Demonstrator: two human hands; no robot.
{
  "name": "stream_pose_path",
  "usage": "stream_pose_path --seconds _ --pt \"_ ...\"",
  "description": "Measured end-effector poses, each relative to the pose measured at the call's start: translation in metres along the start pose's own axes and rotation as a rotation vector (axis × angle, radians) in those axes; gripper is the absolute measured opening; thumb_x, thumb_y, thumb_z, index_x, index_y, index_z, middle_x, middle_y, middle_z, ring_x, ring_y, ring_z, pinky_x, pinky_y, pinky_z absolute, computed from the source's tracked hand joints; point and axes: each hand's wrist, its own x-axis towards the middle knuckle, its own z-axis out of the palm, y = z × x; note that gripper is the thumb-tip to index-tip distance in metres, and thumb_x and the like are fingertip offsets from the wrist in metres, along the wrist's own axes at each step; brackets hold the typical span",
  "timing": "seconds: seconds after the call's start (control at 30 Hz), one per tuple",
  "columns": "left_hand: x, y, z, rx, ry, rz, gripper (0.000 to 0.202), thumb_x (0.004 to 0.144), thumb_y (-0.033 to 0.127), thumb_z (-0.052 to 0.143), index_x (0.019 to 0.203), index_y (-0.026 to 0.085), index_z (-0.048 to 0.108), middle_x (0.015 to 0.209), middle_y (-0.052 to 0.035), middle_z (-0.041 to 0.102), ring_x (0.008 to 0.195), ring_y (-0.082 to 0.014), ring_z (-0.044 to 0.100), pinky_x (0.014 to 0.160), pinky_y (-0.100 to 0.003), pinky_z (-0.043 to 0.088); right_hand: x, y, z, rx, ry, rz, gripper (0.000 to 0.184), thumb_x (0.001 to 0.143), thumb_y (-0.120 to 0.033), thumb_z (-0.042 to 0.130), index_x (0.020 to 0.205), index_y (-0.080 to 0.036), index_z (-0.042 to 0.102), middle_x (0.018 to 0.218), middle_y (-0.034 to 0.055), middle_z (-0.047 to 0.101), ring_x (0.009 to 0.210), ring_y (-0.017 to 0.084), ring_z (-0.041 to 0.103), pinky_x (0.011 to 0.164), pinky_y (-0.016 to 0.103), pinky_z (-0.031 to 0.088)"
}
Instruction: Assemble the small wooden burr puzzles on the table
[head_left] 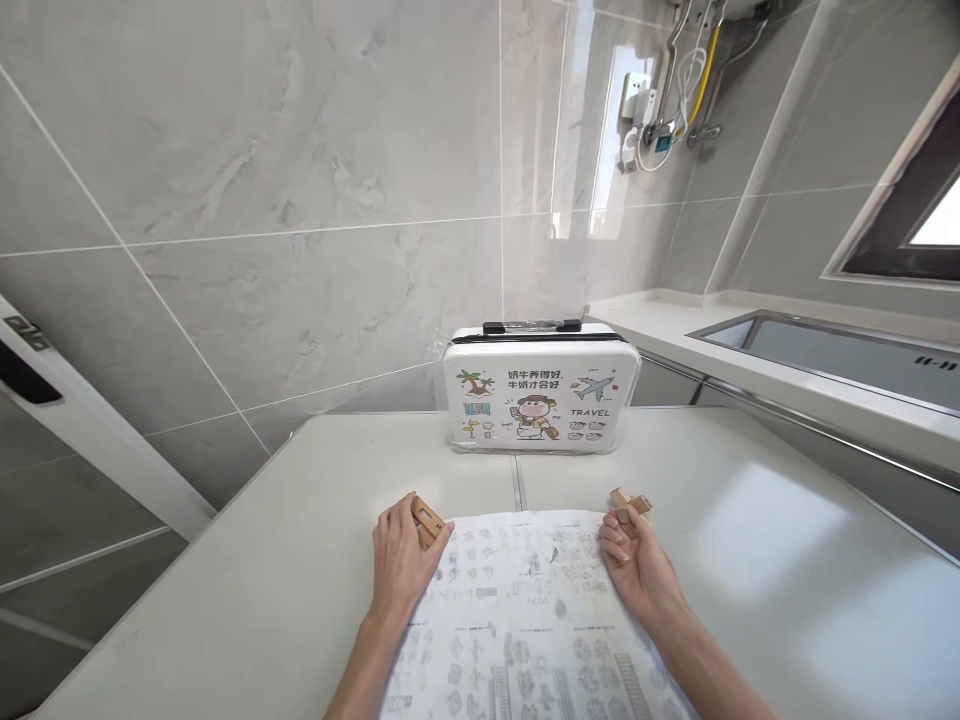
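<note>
My left hand rests at the left edge of a printed paper sheet, its fingers closed around a notched wooden puzzle piece. A slot and a small mark show on that piece. At the sheet's upper right, my right hand has curled fingers gripping joined wooden puzzle pieces that form a cross-like shape. The sheet lies on the white table and carries rows of small diagrams and text. My palms hide parts of both wooden things.
A white cartoon travel case with a black handle stands upright at the table's back, against the grey tiled wall. A seam runs down the white table. A counter with a sink is on the right, below pipes and a socket.
</note>
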Motion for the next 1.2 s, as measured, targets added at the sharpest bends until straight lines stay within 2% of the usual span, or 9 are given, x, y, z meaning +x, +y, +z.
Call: stream_pose_path --seconds 0.13,0.33,0.43,0.63,0.77,0.9,1.07,1.2 --pt "0.0 -0.002 0.001 0.006 0.016 0.041 0.066 0.092 0.061 0.062 0.142 0.019 0.049 0.137 -0.016 0.064 0.123 -0.0395 0.055 0.1 -0.056 0.048 -0.004 -0.008 0.011 0.209 0.094 0.092 0.012 0.104 -0.022 0.052 0.093 -0.02 0.055 0.074 -0.0033 0.053 0.048 0.006 0.047 0.035 0.014 0.044" --pt "0.001 -0.002 0.001 -0.004 0.048 0.042 0.061 0.096 0.059 0.056 0.14 0.018 0.049 0.139 -0.0173 0.061 0.124 -0.0381 0.055 0.101 -0.055 0.049 -0.004 -0.012 0.013 0.318 0.091 0.136 0.01 0.105 -0.019 0.048 0.097 -0.019 0.055 0.072 -0.004 0.051 0.046 0.006 0.047 0.033 0.013 0.041" --pt "0.0 0.0 -0.001 0.001 0.026 0.011 0.062 0.094 0.059 0.058 0.14 0.018 0.05 0.136 -0.0168 0.063 0.123 -0.0391 0.055 0.101 -0.056 0.047 -0.002 -0.012 0.01 0.309 0.051 0.138 0.005 0.101 -0.018 0.054 0.097 -0.02 0.053 0.071 -0.0044 0.05 0.047 0.006 0.047 0.034 0.012 0.042" --pt "-0.004 0.004 -0.007 0.016 -0.017 0.007 0.06 0.092 0.056 0.061 0.14 0.02 0.049 0.139 -0.0155 0.062 0.131 -0.0401 0.05 0.111 -0.062 0.037 -0.005 -0.009 0.01 0.262 -0.039 0.132 0.019 0.093 -0.022 0.072 0.09 -0.022 0.053 0.067 -0.007 0.045 0.046 0.004 0.044 0.035 0.008 0.042" --pt "-0.003 0.002 -0.009 -0.04 -0.059 0.001 0.058 0.094 0.056 0.059 0.141 0.021 0.048 0.139 -0.0147 0.062 0.129 -0.0386 0.05 0.108 -0.06 0.041 -0.011 -0.003 0.016 0.15 -0.093 0.133 0.027 0.09 -0.031 0.079 0.086 -0.023 0.053 0.07 -0.0065 0.045 0.046 0.004 0.041 0.034 0.009 0.042" --pt "-0.003 0.002 -0.01 -0.096 -0.097 -0.004 0.062 0.095 0.057 0.058 0.145 0.022 0.046 0.14 -0.0148 0.061 0.131 -0.0381 0.049 0.106 -0.059 0.045 -0.019 0.003 0.023 0.096 -0.112 0.193 0.025 0.091 -0.03 0.078 0.086 -0.023 0.054 0.07 -0.0071 0.043 0.046 0.004 0.038 0.033 0.009 0.04" --pt "-0.009 0.023 -0.014 -0.233 -0.193 -0.045 0.074 0.093 0.06 0.064 0.155 0.027 0.04 0.142 -0.0155 0.054 0.134 -0.0375 0.048 0.102 -0.055 0.052 -0.027 0.008 0.031 0.013 -0.138 0.267 0.024 0.087 -0.022 0.079 0.084 -0.021 0.055 0.071 -0.0071 0.042 0.048 0.004 0.035 0.034 0.01 0.038" --pt "-0.024 0.054 -0.014 -0.401 -0.375 0.116 0.08 0.089 0.058 0.072 0.157 0.031 0.041 0.146 -0.0145 0.051 0.13 -0.0347 0.056 0.104 -0.05 0.055 -0.034 0.01 0.039 -0.186 -0.215 0.265 0.031 0.086 -0.028 0.083 0.078 -0.02 0.054 0.073 -0.0059 0.045 0.05 0.004 0.035 0.035 0.013 0.033"
